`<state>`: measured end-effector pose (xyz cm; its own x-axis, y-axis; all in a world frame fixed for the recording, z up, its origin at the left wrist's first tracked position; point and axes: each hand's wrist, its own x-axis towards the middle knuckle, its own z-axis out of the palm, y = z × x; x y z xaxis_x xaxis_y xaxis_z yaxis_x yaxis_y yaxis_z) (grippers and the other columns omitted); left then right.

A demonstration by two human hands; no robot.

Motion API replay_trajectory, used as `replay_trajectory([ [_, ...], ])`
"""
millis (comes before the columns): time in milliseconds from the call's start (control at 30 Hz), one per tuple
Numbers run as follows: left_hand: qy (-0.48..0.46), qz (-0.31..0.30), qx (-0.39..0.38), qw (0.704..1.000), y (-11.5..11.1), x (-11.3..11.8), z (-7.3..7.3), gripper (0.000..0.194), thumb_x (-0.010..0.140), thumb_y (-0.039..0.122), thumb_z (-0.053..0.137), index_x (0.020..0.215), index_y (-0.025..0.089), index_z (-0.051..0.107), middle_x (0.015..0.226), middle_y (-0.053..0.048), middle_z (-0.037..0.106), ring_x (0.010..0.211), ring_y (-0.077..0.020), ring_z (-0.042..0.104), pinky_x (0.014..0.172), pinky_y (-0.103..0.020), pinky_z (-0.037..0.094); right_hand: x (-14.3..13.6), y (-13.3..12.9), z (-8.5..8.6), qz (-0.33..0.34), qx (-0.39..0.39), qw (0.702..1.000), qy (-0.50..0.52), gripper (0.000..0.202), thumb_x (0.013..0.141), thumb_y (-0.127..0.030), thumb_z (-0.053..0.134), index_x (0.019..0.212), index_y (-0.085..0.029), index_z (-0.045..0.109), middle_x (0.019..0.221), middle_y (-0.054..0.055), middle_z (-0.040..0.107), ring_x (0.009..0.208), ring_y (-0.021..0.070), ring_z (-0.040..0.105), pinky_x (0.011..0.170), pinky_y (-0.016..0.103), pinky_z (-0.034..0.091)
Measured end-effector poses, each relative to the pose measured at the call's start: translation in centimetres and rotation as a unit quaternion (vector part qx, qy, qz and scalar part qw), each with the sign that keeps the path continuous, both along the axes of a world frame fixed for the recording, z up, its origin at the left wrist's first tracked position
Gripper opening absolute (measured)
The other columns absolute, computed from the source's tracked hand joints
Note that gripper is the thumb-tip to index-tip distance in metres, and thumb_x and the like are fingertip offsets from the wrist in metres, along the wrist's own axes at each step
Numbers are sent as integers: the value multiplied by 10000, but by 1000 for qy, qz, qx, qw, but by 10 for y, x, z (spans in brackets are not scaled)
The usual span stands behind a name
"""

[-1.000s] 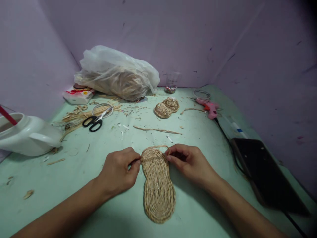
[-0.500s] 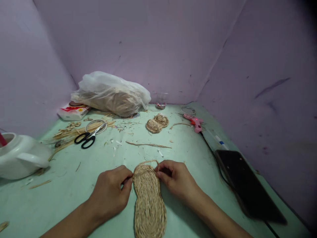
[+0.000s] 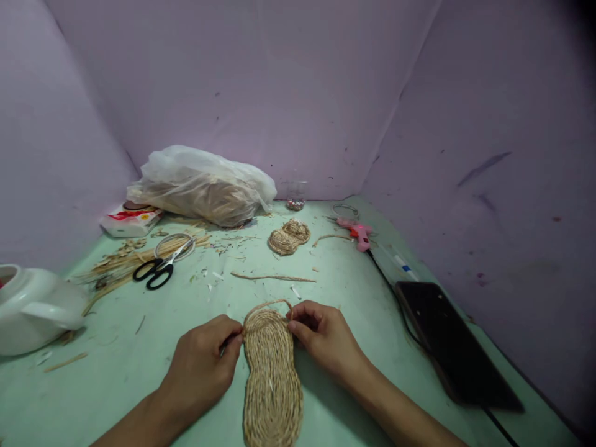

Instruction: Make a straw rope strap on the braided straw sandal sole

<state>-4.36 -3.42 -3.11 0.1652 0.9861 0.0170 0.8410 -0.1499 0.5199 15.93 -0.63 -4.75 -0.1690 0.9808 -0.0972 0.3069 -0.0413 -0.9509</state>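
Note:
A flat sole of coiled straw cord (image 3: 272, 379), narrower at its waist, lies on the pale green table before me. My left hand (image 3: 205, 357) pinches the sole's upper left edge between thumb and fingers. At its upper right, my right hand (image 3: 326, 335) pinches the loose end of a braided straw cord (image 3: 267, 303). That cord arches over the sole's top, slightly apart from the edge. Farther back lies a smaller coiled straw piece (image 3: 288, 237), and a loose length of cord (image 3: 273, 277) rests between it and my hands.
Black-handled scissors (image 3: 161, 267) lie by straw strips (image 3: 121, 264) on the left, near a white pot (image 3: 44, 310). A plastic bag (image 3: 205, 186) stands at the back. On the right are a pink glue gun (image 3: 358, 233), its cable and a black phone-like slab (image 3: 459, 344).
The camera view has shifted slightly, so most things appear a little farther left. Both hands keep their pinch on the sole's edge and the cord; the cord's arch stands slightly higher off the sole.

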Motion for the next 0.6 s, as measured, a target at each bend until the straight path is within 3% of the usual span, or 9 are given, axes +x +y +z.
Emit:
replay_trajectory([
  [600, -12, 11, -8, 1000, 3, -1, -4, 249, 822, 323, 400, 786, 215, 621, 746, -9, 649, 697, -167, 594, 639, -271, 431, -2, 0, 4, -8, -17, 1000, 17, 95, 677, -140, 539, 712, -151, 627, 604, 5, 593, 558, 121, 529, 550, 233, 417],
])
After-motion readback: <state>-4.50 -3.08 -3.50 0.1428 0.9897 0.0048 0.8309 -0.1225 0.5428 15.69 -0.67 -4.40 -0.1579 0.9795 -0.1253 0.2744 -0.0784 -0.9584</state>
